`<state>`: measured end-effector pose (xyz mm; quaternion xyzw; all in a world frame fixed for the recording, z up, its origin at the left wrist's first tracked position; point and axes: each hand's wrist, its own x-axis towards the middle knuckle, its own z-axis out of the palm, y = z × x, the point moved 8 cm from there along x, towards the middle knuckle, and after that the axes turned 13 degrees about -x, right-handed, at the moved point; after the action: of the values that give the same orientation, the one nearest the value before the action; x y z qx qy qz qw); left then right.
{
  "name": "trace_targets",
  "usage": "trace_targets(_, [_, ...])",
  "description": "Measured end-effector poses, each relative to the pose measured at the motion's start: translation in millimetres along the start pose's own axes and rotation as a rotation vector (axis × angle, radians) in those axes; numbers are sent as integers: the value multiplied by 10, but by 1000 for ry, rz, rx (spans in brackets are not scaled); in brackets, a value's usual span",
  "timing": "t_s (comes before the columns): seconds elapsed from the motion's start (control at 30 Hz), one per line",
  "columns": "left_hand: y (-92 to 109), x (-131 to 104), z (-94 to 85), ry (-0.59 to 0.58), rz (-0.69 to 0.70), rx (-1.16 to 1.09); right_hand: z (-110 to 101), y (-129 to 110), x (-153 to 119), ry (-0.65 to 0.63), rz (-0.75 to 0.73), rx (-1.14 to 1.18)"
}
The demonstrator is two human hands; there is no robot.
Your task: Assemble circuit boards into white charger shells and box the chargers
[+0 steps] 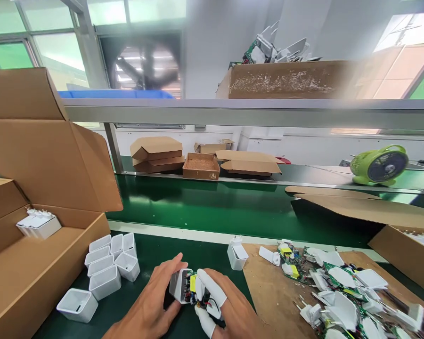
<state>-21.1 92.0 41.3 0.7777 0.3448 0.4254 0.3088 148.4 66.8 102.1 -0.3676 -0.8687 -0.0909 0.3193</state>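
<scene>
Your left hand [159, 293] grips the white housing [177, 285] between thumb and fingers, though its far side is hidden from you, while your right hand [233, 306], with white coverings on its fingertips, pinches the circuit assembly [192, 284] at the housing's opening, so you can't make out how deep it sits. Both sit over the green surface [182, 252], between the empty white cases [104, 281] and the heaped boards [342, 292], whose near edge the view cuts off, as it does the large carton [53, 268] on your left.
</scene>
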Motion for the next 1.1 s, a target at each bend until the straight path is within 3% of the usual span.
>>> trace_targets(0.63, [-15, -34, 51, -31, -21, 26, 89, -19, -25, -119, -11, -70])
trace_targets(0.93, [-29, -48, 29, 0, -54, 9, 20, 8, -13, -289, 41, -36])
trace_targets(1.1, [-15, -43, 6, 18, -35, 9, 3, -12, 27, -287, 48, -17])
